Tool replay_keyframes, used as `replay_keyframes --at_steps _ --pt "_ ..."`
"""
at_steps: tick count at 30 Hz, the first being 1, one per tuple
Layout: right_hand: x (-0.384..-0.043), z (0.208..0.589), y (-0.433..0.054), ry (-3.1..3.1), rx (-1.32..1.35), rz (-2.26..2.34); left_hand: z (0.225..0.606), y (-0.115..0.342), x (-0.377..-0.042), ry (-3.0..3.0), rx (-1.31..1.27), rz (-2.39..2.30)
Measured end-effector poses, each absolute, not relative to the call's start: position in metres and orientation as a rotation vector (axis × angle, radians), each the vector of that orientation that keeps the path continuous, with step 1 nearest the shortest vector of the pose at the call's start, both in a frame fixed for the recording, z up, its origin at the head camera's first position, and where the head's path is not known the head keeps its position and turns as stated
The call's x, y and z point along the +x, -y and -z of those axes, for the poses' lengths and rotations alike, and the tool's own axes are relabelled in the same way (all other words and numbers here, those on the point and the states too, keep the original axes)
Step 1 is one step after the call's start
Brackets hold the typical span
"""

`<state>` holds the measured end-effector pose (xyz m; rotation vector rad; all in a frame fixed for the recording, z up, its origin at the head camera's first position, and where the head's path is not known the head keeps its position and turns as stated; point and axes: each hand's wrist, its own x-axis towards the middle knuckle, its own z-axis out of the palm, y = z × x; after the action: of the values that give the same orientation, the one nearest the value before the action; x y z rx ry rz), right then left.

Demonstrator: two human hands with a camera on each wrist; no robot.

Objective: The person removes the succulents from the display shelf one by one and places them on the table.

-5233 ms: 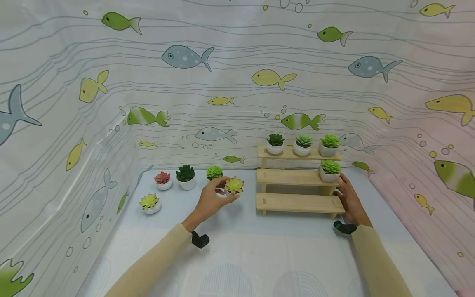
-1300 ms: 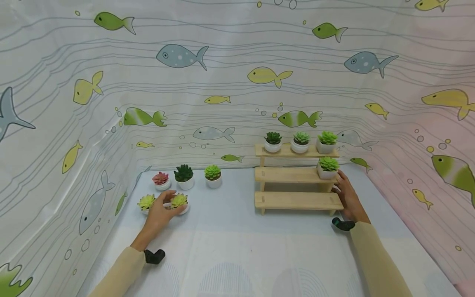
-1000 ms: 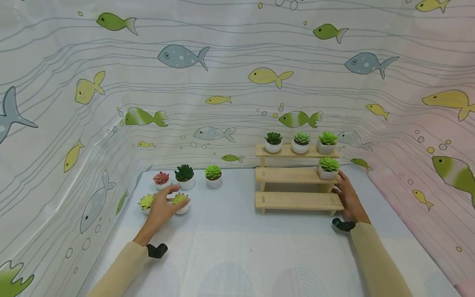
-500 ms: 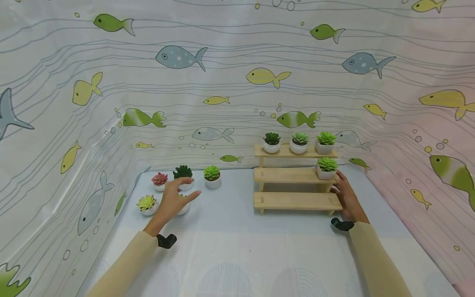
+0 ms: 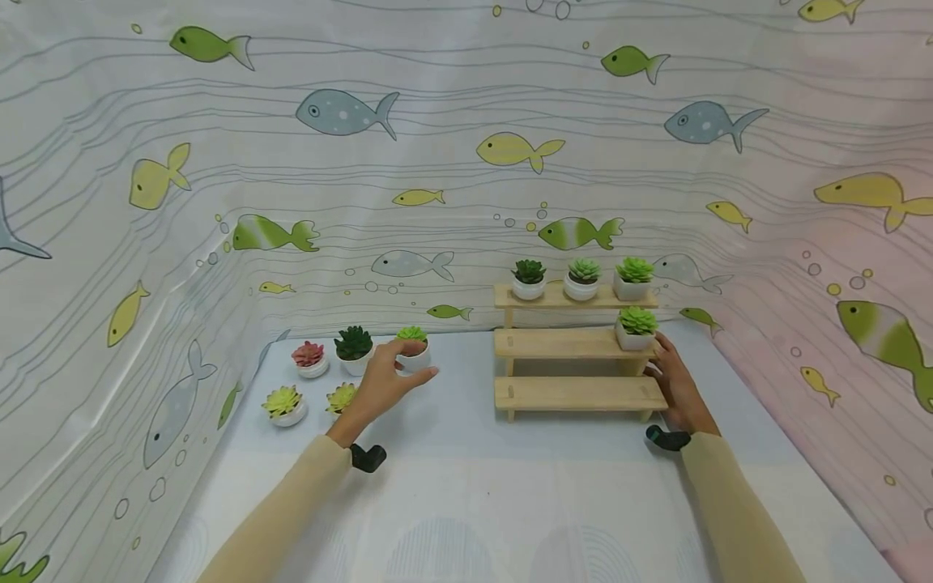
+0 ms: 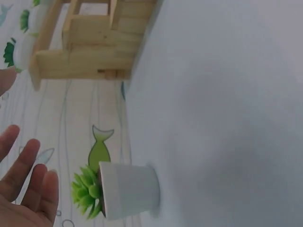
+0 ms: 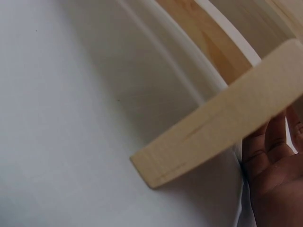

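My left hand (image 5: 389,376) is held with thumb and fingers spread, in front of a bright green potted succulent (image 5: 414,356). In the left wrist view the fingers are apart from that succulent's white pot (image 6: 130,189). At the right, my right hand (image 5: 678,385) grips the side of a three-step wooden plant stand (image 5: 561,344); the right wrist view shows fingers (image 7: 277,137) partly hidden behind its wood. A green succulent in a square white pot (image 5: 636,330) stands on the middle step near that hand.
The top step bears three potted succulents, the dark green one (image 5: 528,279) leftmost. On the table's left are a red succulent (image 5: 309,359), a dark green one (image 5: 355,348) and two yellow-green ones, the nearer (image 5: 340,397) partly behind my left wrist. Fish-patterned sheeting (image 5: 437,235) surrounds the table.
My left hand carried a yellow-green succulent left, set it beside the other yellow-green one and let go. It has since moved right and back to the green succulent. The right hand stays on the stand.
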<state>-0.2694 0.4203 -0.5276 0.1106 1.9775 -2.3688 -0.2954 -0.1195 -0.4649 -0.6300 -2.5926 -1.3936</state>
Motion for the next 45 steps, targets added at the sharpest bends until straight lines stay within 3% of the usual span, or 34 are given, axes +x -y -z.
replay_keyframes --at_steps 27,45 --pt "-0.265 0.516 -0.419 -2.040 0.187 2.317 0.449 -0.025 -0.315 2.455 -0.993 1.569" --pt "-0.280 0.535 -0.419 -1.991 0.230 2.382 0.444 -0.116 -0.308 2.499 -1.151 1.647"
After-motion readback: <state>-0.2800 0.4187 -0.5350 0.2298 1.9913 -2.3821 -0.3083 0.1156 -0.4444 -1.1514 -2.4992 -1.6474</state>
